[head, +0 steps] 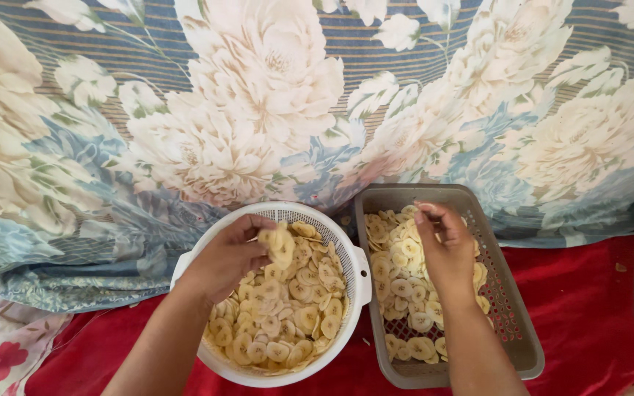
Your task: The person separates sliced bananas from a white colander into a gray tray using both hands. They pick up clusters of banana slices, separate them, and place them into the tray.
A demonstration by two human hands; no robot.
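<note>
- Left hand [223, 260]: grip grasping a small bunch of pale yellow banana chips [280, 244], raised just above the heap in the round white plastic colander [359, 273].
- Right hand [445, 253]: fingertips pinched over the sliced chips in the grey rectangular perforated plastic tray [511, 323]; whether this grip grasps a slice cannot be told.
- Colander and tray stand side by side, touching, on a red cloth [588, 308].
- Behind them: a floral blue-and-cream fabric [258, 95].
</note>
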